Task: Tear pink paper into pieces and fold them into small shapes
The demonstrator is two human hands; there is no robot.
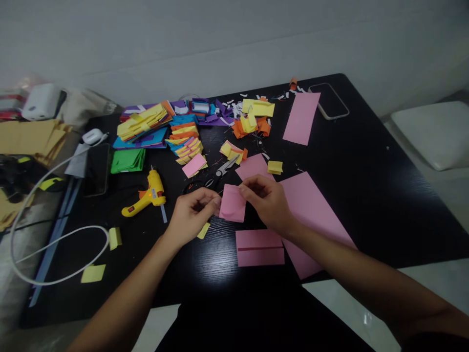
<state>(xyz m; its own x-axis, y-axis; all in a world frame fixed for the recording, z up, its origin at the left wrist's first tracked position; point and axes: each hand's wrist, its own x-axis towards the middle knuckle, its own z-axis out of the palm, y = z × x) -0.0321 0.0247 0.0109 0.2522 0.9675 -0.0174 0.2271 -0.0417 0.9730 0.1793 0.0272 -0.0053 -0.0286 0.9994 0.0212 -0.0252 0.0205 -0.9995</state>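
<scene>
A small pink piece of paper [233, 204] is held up between my two hands, above the dark table. My left hand [195, 212] pinches its left edge with thumb and fingertips. At its upper right corner, my right hand [266, 199] grips it between thumb and forefinger. Just beyond the hands lies a pair of scissors [224, 168], its handles partly behind my left hand. A creased pink strip [260, 248] rests on the table nearer to me. Under my right forearm is a large pink sheet [315, 220], and another pink piece [255, 166] lies behind my right hand.
A yellow glue gun [151, 193] lies left of my left hand. Stacks of folded coloured paper [186, 139] and scraps cover the back. A white cable [106, 234] loops at the left. A phone case [335, 116] and a pink sheet [302, 119] sit at the back right.
</scene>
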